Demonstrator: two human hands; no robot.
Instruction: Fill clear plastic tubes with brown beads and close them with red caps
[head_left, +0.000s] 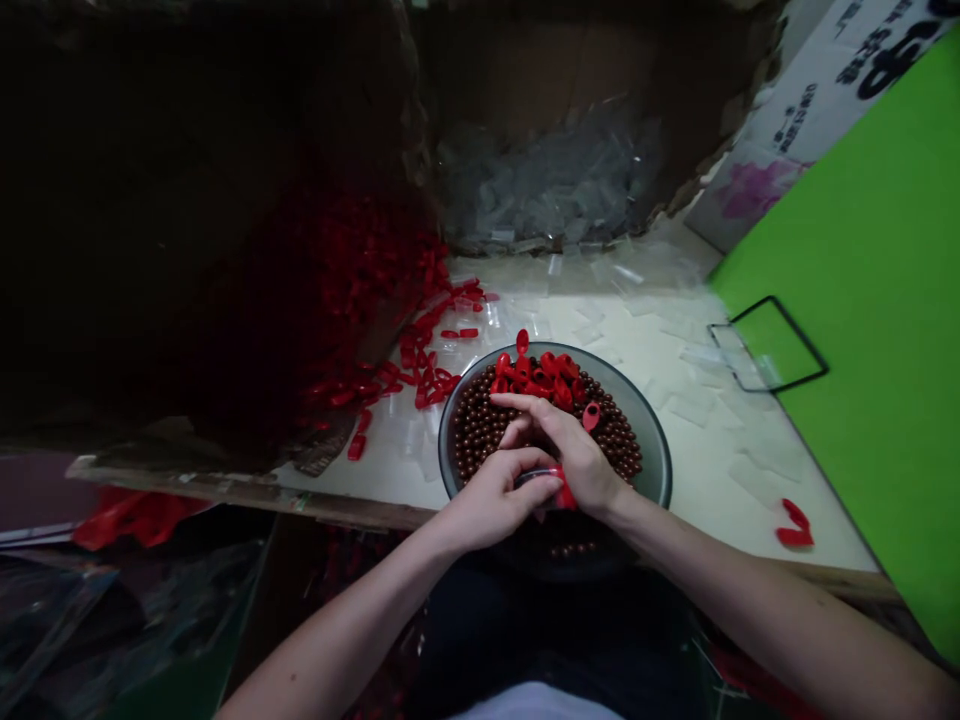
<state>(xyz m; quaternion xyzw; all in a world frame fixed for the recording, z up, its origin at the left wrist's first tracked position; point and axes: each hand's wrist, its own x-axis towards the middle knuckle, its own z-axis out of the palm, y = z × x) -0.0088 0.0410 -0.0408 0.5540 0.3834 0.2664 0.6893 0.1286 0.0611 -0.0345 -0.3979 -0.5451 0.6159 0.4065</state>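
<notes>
Two bare forearms reach forward from the bottom of the view and meet over a round grey bowl [645, 420] resting on a pale worktop [720, 480]. The bowl is filled with small, glossy brown beads [480, 430], and a cluster of red plastic pieces [540, 375] lies on top of them, toward the far side.

The left hand [499, 500] is curled closed around a small clear plastic piece [536, 478], at the near edge of the bowl. A red piece [566, 495] sticks out just beside the left fingers, touching the right hand's heel. The right hand [570, 450] is held just above the beads, with its fingers stretched out and its thumb close to the left hand. Whether it grips anything, I cannot tell.

Left of the bowl, a loose trail of red pieces [424, 370] spills across the worktop. Flat clear plastic scraps [690, 400] are scattered to its right. Beyond the bowl, a heap of clear plastic [540, 190] sits in a cardboard box. Further right of the bowl are a green board [862, 250] and a black wire frame [772, 345].
</notes>
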